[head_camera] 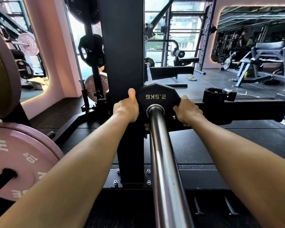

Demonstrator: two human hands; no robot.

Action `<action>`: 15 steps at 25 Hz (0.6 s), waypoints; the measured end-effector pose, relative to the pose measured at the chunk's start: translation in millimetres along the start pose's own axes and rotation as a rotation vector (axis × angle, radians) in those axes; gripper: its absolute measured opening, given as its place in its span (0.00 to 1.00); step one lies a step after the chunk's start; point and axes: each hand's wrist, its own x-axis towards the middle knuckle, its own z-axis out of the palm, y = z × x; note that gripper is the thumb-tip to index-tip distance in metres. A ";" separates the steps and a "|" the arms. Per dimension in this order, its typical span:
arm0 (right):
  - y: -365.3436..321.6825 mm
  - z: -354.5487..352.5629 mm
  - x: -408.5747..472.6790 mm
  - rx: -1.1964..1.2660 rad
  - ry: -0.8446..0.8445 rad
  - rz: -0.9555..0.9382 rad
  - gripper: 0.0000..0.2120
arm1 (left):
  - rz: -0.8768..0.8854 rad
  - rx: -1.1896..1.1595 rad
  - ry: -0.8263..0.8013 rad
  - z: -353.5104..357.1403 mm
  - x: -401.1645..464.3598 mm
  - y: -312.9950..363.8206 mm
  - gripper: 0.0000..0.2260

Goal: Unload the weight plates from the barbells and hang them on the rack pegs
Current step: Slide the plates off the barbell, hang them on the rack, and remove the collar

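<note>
Left hand (126, 106) and right hand (187, 111) each have their grip clamped on opposite edges of the black 2.5KG plate (155, 97), which sits on the barbell sleeve (163, 145).

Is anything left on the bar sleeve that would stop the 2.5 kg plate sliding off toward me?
Nothing visible does. The 2.5 kg plate sits on the bar sleeve, left hand and right hand gripping its edges. The sleeve toward the camera is bare; a black collar lies off the bar to the right.
</note>
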 end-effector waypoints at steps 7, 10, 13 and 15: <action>-0.9 9.5 31.3 -0.012 0.011 -0.025 0.12 | -0.009 0.036 0.040 12.5 22.9 1.0 0.21; 0.7 10.4 30.4 -0.005 0.014 -0.033 0.13 | -0.004 0.029 0.032 9.3 21.5 1.1 0.21; -0.8 11.1 29.0 0.015 0.012 -0.005 0.14 | 0.008 0.006 0.024 6.7 20.6 1.0 0.22; -5.6 10.3 31.0 0.044 -0.004 0.043 0.18 | 0.005 -0.003 0.027 9.8 22.4 1.7 0.23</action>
